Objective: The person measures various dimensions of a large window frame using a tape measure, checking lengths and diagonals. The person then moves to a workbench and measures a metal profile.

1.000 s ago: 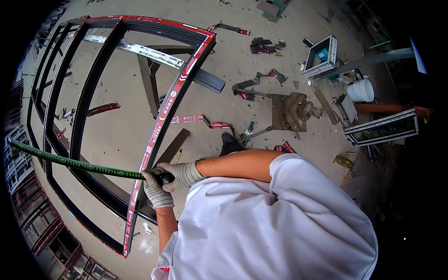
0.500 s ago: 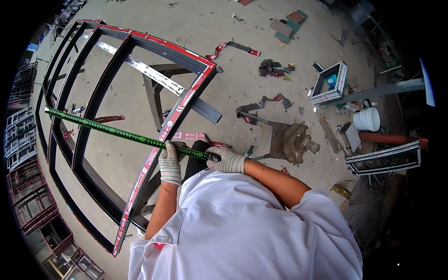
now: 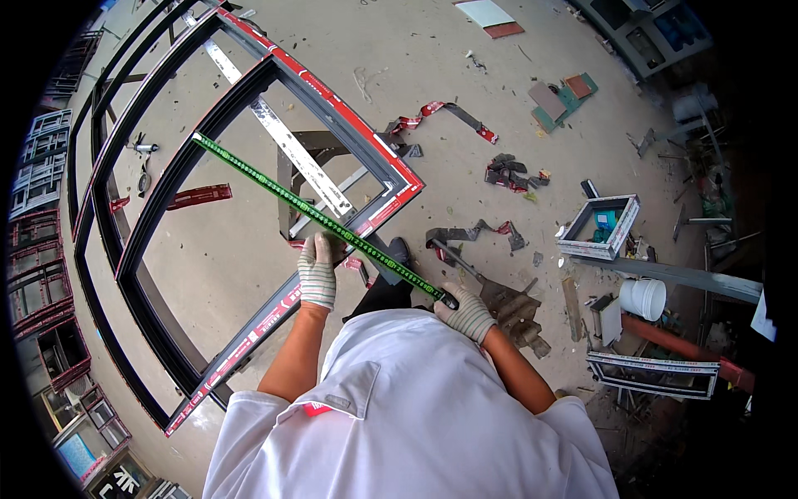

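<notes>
I hold a long green ruler [image 3: 274,187] with both gloved hands, slanting from upper left down to the right over a large dark window frame [image 3: 166,224] with red-and-white taped edges. My left hand [image 3: 317,270] grips the ruler near its middle, above the frame's right rail. My right hand [image 3: 467,312] is closed on the ruler's near end, close to my chest. My white shirt fills the lower part of the view.
The frame rests on metal stands [image 3: 293,170] over a concrete floor. Scrap profile pieces [image 3: 453,116] and offcuts litter the floor to the right, with a small white frame box [image 3: 600,226], a white bucket [image 3: 642,298] and long bars [image 3: 665,274] beyond.
The ruler has swung up and rightward from lying low across the frame; my hands have spread apart along it, right hand moving to its near end. My view has shifted.
</notes>
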Available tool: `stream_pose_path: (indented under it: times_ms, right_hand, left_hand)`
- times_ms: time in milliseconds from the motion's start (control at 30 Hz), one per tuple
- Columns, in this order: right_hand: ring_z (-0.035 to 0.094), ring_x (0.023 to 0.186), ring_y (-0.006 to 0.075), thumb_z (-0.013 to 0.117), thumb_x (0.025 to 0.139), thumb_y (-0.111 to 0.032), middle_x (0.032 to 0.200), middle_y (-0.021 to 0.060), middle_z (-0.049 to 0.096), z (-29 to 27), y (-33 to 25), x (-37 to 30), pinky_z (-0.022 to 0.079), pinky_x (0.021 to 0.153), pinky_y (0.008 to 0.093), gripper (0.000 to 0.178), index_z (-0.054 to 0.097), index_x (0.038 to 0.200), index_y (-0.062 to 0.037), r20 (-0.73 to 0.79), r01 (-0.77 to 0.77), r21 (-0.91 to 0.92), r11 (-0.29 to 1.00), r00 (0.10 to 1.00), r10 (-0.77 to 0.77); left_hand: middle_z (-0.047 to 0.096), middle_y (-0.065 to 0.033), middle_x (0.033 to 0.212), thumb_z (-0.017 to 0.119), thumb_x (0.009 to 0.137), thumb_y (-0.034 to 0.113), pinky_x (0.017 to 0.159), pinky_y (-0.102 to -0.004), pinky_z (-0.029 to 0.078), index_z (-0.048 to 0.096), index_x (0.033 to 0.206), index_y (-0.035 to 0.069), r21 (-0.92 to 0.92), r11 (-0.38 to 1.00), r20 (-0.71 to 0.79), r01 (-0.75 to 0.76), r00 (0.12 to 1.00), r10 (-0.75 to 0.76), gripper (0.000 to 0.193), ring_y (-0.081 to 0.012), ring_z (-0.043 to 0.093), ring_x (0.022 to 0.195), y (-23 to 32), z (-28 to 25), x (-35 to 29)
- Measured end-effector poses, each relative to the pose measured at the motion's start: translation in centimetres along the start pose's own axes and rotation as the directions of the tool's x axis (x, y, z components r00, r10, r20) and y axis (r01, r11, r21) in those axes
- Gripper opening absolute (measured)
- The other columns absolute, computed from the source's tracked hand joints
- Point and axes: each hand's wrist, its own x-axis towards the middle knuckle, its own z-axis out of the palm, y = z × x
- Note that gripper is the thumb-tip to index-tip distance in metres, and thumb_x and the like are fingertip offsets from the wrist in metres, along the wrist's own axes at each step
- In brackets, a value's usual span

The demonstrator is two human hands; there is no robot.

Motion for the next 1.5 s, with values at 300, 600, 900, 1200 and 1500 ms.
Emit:
stream_pose_path:
  times_ms: [300,600,900,1200,1500]
  right_hand:
    - [0.067,0.107,0.0411,0.073,0.087,-0.037,0.118,0.0222,0.067,-10.0,-1.5,6.8,0.055,0.098,0.0474,0.052,0.066,0.129,-0.0071,-0.009,0.064,-0.147,0.987,0.998,-0.066]
    - [0.067,0.107,0.0384,0.074,0.088,-0.034,0.116,0.0214,0.068,-14.1,-3.0,11.4,0.054,0.098,0.0444,0.053,0.066,0.13,-0.0036,0.13,0.184,-0.106,0.977,0.977,-0.17]
    - [0.068,0.108,0.0397,0.077,0.086,-0.034,0.117,0.0241,0.067,-21.2,-3.7,24.5,0.054,0.099,0.0455,0.058,0.065,0.134,-0.0047,0.401,0.373,-0.173,0.912,0.872,-0.281]
    - [0.068,0.109,0.0421,0.072,0.086,-0.036,0.118,0.0263,0.068,-35.3,-6.5,39.1,0.055,0.099,0.0469,0.054,0.067,0.13,-0.0044,0.564,0.624,-0.284,0.728,0.723,-0.4]
    - [0.068,0.104,0.0383,0.074,0.087,-0.034,0.113,0.0241,0.068,-46.2,-5.3,44.9,0.055,0.096,0.0442,0.054,0.068,0.13,-0.0015,0.544,0.607,-0.32,0.728,0.746,-0.384]
  left_hand:
    - [0.063,-0.0029,0.098,0.052,0.114,0.03,0.083,-0.0288,0.05,0.065,0.119,0.0,0.231,0.969,-0.038,-0.09,0.994,0.101,0.033,-0.0106,0.054,0.087,-0.7,5.4,3.7]
    - [0.066,-0.0107,0.091,0.057,0.11,0.023,0.078,-0.0339,0.051,0.069,0.11,-0.001,0.35,0.937,-0.229,0.003,0.97,0.083,0.026,-0.0185,0.059,0.079,-1.2,7.9,4.8]
    - [0.068,-0.0212,0.095,0.063,0.101,0.02,0.081,-0.0474,0.054,0.07,0.1,0.001,0.714,0.691,-0.408,0.112,0.869,0.28,0.021,-0.0409,0.067,0.089,1.9,11.1,5.6]
    - [0.072,-0.0172,0.1,0.062,0.099,0.023,0.089,-0.0517,0.05,0.072,0.099,0.006,0.834,0.441,-0.531,0.332,0.704,0.473,0.019,-0.0409,0.066,0.098,-0.4,22.8,8.3]
    - [0.072,-0.0171,0.092,0.058,0.1,0.026,0.084,-0.0517,0.051,0.07,0.095,0.007,0.779,0.33,-0.623,0.534,0.592,0.511,0.023,-0.0389,0.068,0.088,-0.6,26.4,12.4]
